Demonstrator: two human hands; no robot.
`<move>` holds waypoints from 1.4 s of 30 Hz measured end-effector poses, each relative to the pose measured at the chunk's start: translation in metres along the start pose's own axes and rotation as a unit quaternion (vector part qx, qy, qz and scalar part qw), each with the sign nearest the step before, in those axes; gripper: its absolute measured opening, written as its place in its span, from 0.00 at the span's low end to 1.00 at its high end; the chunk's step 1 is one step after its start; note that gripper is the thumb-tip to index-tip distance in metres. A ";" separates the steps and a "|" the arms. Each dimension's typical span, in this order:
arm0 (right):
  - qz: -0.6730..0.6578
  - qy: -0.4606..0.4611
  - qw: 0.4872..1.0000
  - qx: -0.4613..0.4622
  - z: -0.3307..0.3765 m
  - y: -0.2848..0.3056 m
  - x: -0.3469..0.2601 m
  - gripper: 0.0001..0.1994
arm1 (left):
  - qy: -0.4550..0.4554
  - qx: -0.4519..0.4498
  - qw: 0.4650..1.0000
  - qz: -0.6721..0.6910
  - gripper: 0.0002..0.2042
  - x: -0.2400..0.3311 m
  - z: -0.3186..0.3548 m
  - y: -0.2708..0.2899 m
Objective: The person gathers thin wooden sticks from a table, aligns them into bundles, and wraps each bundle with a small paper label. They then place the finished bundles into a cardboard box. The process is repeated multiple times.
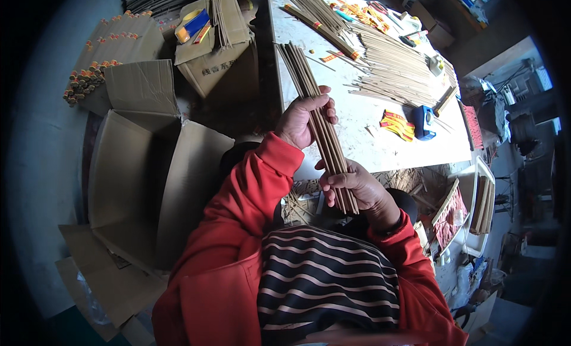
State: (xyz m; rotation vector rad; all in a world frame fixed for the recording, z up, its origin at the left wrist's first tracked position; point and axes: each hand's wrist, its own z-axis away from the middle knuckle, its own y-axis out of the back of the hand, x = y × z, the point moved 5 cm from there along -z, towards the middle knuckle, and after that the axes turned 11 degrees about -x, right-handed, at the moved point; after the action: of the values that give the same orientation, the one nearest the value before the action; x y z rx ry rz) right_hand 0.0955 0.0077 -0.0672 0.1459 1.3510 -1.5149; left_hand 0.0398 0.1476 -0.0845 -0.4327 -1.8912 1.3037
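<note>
Stick bundle (328, 138): I have it held in front of the body, at the near-left side of the table, its long axis slanting from upper left to lower right in my view. The far end points away from the wearer and a little left, over the tabletop's left edge; the near end points back toward the lap. The left hand (301, 120) is curled around it above its middle, thumb across the top. The right hand (355, 188) is partly closed around it near the lower end, thumb lying over the sticks. Beyond, on the white table (357, 146), I see a spread of loose sticks (389, 66), yellow-and-red strips (397, 126) and a blue object (424, 123) just beside them. Left of the wearer, an open cardboard box (122, 167) stands near a taller carton (223, 75).
</note>
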 end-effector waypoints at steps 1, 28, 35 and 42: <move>0.072 0.000 0.996 0.045 -0.001 0.003 0.001 0.20 | -0.006 0.040 0.999 -0.032 0.12 0.001 0.001 0.006; 0.268 0.312 0.904 0.122 -0.029 0.051 -0.055 0.23 | -0.120 -0.081 0.835 -0.530 0.20 -0.001 -0.019 -0.130; 0.335 0.370 0.855 0.143 -0.033 0.058 -0.052 0.22 | -0.150 -0.069 0.816 -0.554 0.18 0.003 -0.023 -0.134; 0.426 0.306 0.830 0.188 -0.021 0.049 -0.049 0.14 | -0.197 0.010 0.874 -0.443 0.10 0.011 -0.017 -0.138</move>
State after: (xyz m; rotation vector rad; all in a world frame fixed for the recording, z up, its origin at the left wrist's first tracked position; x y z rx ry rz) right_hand 0.1426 0.0624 -0.0740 1.3985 1.1616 -0.9334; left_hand 0.0664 0.1082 0.0471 0.7154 -1.9974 0.7901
